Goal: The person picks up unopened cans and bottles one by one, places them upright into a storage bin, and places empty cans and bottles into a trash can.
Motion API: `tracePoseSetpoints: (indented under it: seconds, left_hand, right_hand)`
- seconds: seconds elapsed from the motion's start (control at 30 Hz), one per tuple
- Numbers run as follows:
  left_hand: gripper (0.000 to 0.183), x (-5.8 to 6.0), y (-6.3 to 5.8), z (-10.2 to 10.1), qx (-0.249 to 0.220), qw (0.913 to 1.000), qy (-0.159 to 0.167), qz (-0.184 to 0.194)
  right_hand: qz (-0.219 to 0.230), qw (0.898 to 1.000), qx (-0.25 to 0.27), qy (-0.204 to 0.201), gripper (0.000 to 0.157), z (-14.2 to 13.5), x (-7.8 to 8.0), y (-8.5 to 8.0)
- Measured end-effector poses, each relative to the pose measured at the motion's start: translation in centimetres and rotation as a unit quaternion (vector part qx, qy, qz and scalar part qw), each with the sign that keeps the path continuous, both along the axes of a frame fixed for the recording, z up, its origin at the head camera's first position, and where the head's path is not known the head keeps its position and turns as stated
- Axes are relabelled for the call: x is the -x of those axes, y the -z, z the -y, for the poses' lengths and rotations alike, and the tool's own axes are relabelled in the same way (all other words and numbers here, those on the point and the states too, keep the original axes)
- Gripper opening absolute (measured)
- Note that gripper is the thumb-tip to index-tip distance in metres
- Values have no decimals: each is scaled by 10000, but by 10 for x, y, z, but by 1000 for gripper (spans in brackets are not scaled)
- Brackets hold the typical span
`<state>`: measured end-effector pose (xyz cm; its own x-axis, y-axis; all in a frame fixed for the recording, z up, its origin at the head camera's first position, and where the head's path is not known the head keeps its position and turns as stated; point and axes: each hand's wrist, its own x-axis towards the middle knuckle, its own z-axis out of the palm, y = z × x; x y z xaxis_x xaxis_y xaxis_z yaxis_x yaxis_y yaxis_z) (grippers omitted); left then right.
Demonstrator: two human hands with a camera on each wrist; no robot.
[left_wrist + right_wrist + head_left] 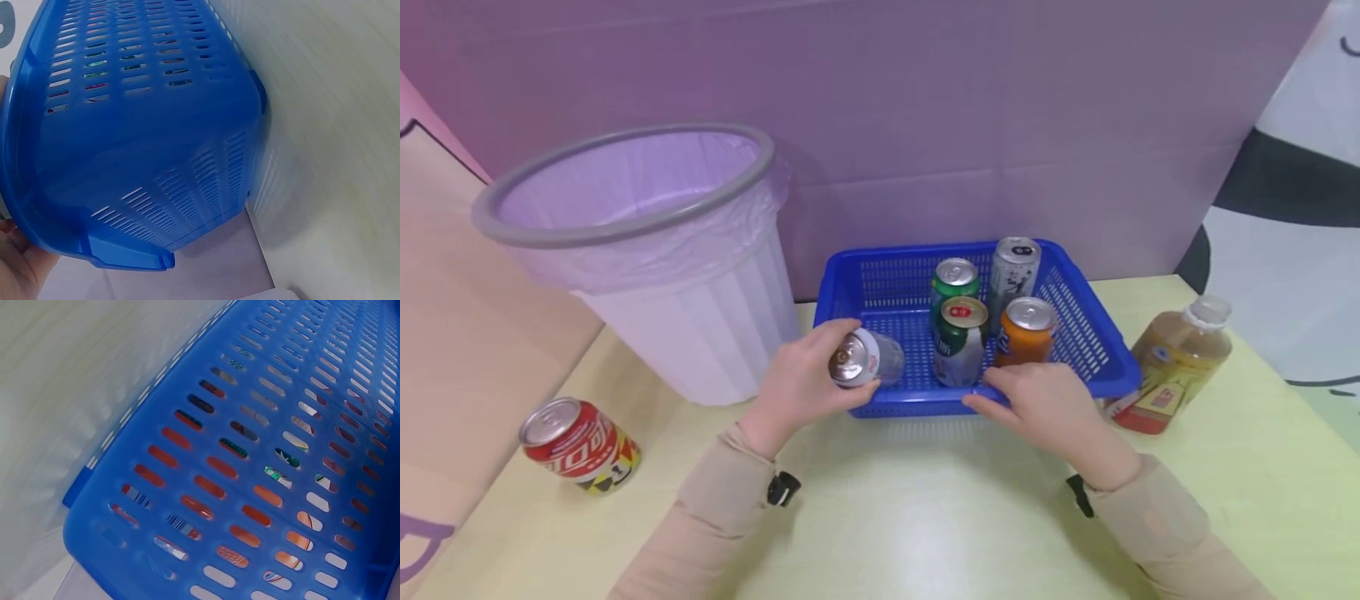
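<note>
My left hand (799, 379) grips a silver-and-white drink can (868, 360) at the front left corner of the blue plastic basket (917, 400). The can is tilted, its top turned toward me. With thumb and fingers, my right hand (1051, 407) holds the basket's front rim, right by an orange soda can (1027, 333). Also upright in the basket are a green-and-silver can (959, 346), a green can (955, 279) and a white can (1015, 267). In the left wrist view, part of the left hand (19, 265) shows beside the basket wall (144, 125); the right wrist view shows the slotted wall (237, 462).
A white bin (700, 325) with a grey rim and a thin liner stands left of the basket. On the table (910, 517), a red-and-yellow can (580, 446) lies tilted at the left. A bottle of amber drink (1172, 362) stands against the basket's right side. Behind is a purple wall (970, 117).
</note>
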<state>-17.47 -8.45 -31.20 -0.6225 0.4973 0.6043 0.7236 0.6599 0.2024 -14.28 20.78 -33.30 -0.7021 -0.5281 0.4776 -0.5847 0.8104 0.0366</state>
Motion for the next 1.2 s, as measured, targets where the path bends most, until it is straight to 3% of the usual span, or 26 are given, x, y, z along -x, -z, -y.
tracePoseSetpoints:
  seconds: [0.57, 0.87, 1.2]
  left_hand:
    - [68, -1, -4, -4, 177, 9984, -171, 511]
    - [66, 0, -7, -12, 347, 9923, -587, 1035]
    - [60, 5, -13, -15, 521, 9874, -583, 1373]
  right_hand:
    - [-77, 10000, 26, -48, 56, 2, 0, -2]
    - [-143, 9999, 48, -73, 59, 1, -1, -2]
    - [-64, 9999, 64, -66, 55, 1, -1, -2]
